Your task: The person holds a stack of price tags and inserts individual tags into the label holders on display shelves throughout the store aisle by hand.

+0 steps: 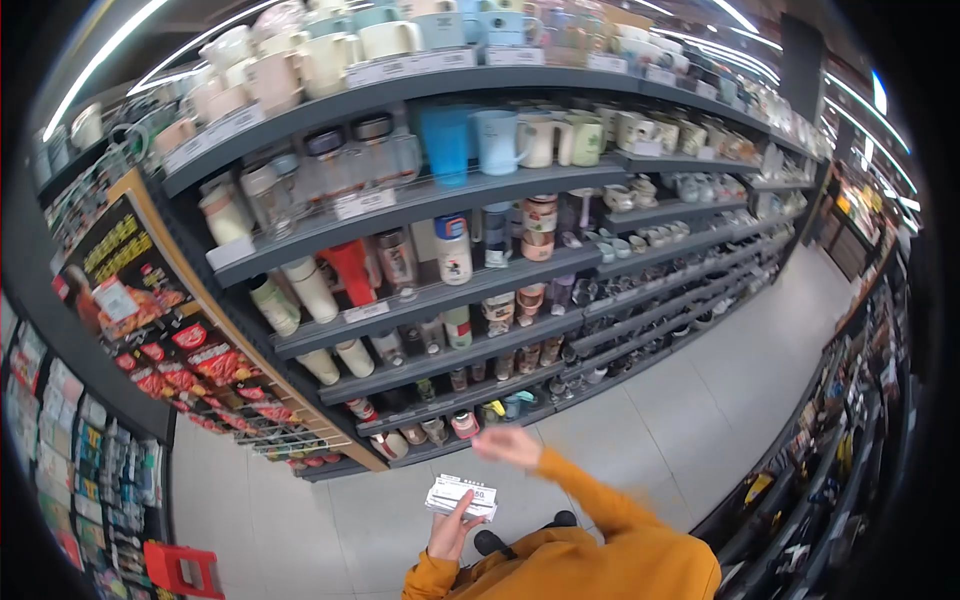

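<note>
My left hand [449, 534] grips a small stack of white price labels [462, 496], thumb on top, with print and figures on the upper label. My right hand [508, 446] is stretched out just above and to the right of the stack, apart from it. Motion smears its fingers, so I cannot tell whether they are closed. Beyond it, on the lowest shelves, stand small jars and cups, among them a pink-lidded jar [465, 424].
A long shelf unit [420, 198] carries jugs, a blue cup [446, 146], a red jug [350, 272], mugs and bottles. A rack of red snack packs [195, 350] stands at its left end. A red plastic item [182, 570] is at lower left. Dark racks [800, 500] line the right.
</note>
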A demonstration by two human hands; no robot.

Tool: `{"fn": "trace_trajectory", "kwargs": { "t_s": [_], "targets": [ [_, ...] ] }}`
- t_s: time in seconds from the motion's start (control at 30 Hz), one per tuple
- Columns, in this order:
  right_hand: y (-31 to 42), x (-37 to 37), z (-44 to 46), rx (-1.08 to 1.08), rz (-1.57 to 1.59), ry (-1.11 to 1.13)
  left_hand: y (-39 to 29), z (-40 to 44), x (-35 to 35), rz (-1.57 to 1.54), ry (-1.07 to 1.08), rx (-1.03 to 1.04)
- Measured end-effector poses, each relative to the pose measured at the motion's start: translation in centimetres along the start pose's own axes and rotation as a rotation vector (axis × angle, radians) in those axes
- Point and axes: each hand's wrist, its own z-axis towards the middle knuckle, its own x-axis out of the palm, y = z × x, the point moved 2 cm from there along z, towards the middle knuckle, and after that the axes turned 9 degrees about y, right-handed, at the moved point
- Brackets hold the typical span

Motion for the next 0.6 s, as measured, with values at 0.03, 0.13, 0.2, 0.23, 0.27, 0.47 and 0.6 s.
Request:
{"fn": "trace_trajectory", "kwargs": {
  "t_s": [0.03,0.13,0.2,0.23,0.27,0.47,0.6],
  "targets": [
    [-2.8,1.8,-2.6,0.033,0.134,-0.019,0.1,0.5,0.5,0.033,0.019,-0.016],
    [-3.2,3.3,-9.0,-0.019,0.077,-0.216,1.7,1.3,2.8,0.126,0.086,-0.099],
    [-2.8,2.3,-11.7,-0.051,0.007,-0.331,2.8,2.4,5.0,0.163,0.131,-0.131],
    [-2.6,1.2,-12.9,-0.051,0.043,-0.365,3.2,2.8,6.5,0.177,0.14,-0.129],
    [-2.7,0.3,-14.0,-0.053,0.076,-0.397,3.6,3.2,8.0,0.193,0.171,-0.138],
    [-4.8,-6.7,-22.9,-0.202,0.238,-0.719,7.7,3.4,17.6,0.178,0.407,-0.165],
    [-0.6,-15.8,-32.2,-0.431,0.353,-0.75,13.1,4.2,23.0,0.073,0.546,-0.27]
  ]
}}
